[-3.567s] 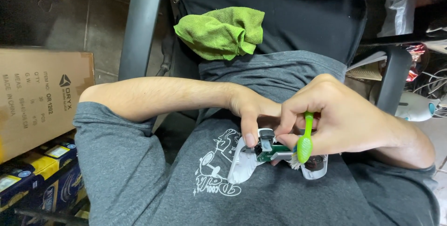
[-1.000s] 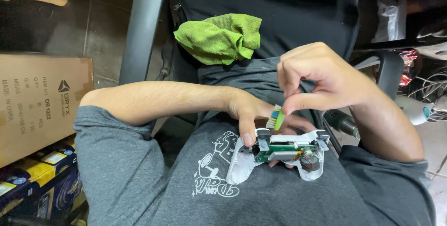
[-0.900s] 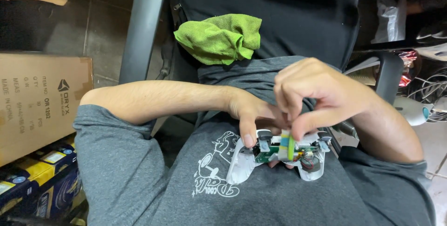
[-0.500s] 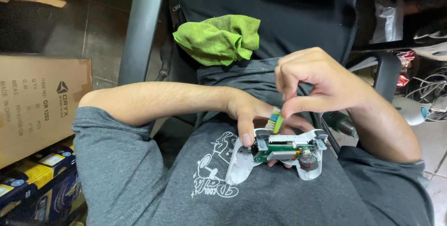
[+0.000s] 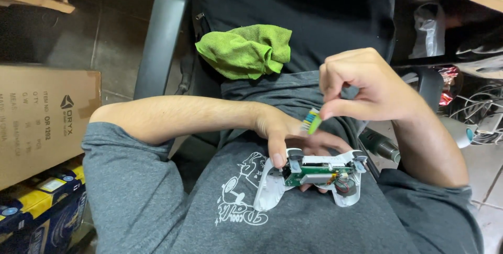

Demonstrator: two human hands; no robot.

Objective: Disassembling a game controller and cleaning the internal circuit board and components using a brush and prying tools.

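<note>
We see even, moderately bright light falling from above on the forearms and the grey shirt (image 5: 157,201); shadows there are soft; the upper background and the dark chair back (image 5: 293,13) sink into dimness; the green cloth (image 5: 246,50) looks vivid, not blown out; focus is sharp in the centre; edges bend slightly, wide-angle; no glare or obvious motion blur.

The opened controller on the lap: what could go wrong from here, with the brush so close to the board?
1. The left hand alone steadies the controller, which rests on a soft shirt; it may tilt or slide off.
2. The green board and a small motor lie bare; hard strokes of the brush in the right hand might strain the motor's connections.
3. Loosened dirt could fall deeper into the shell.
</note>
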